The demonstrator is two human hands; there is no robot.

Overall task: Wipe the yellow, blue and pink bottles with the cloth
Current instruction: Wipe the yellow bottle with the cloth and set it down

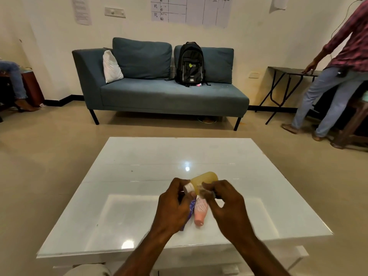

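Head view: you've got the yellow bottle (205, 180) up off the table (139, 176), tilted, cap end toward you and left, base pointing away toward the far edge. Your left hand (175, 206) is closed around the white cap (188, 188) end, fingers curled over it. Your right hand (229, 204) is pinching the cloth (207, 191) against the side of the yellow bottle with thumb and forefinger; the other fingers hang loose and spread. The cloth is small, pale and blurred, so its shape is hard to read.

The pink bottle (200, 213) lies on its side on the table directly under your hands, roughly mid-width, nearer the near edge than the far one, one end pointing at you. The blue bottle (190, 208) lies just beside it on the left, mostly hidden behind your left hand; can't tell if the two touch.

The table is glossy white with lamp glare on it.

Background: a blue sofa (159, 90) sits against the far wall with a black backpack (190, 64) and a white cushion (111, 66) on it. A person (338, 72) stands at the right with a hand on a dark folding table (288, 71). Another person's leg (16, 80) shows at the left edge.
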